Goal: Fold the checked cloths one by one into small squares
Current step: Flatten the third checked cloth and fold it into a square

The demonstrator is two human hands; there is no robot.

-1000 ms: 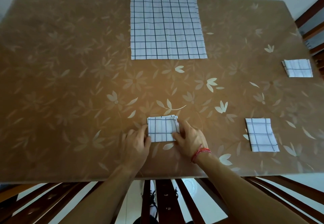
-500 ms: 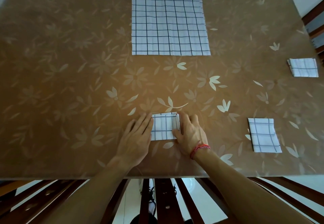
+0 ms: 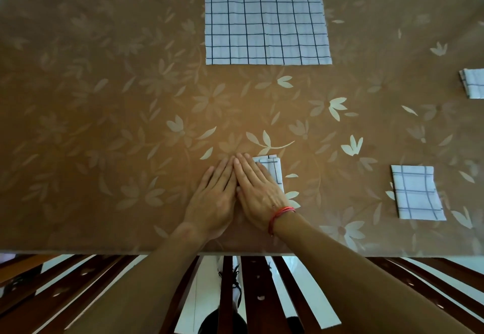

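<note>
Progress check, taken from the big cloth (image 3: 265,17) that lay spread flat at the far side of the table (image 3: 78,98): it was unfolded and waiting, so by my reckoning at least one fold job was left. Toward the near edge from it, both hands were flat on the cloth in work (image 3: 275,171). The left hand (image 3: 213,197) lay palm down, fingers straight and together, gripping nothing. The right hand (image 3: 258,195), red band (image 3: 280,216) at the wrist, pressed beside it, touching it, fingers out flat too. Only the right strip of that small packet showed; it looked folded down and was being pressed, nearly done I'd say. Right of the big cloth and nearer, one finished square (image 3: 416,192) sat alone. Farther right, at the frame edge, another square (image 3: 474,82) lay half cut off.
</note>
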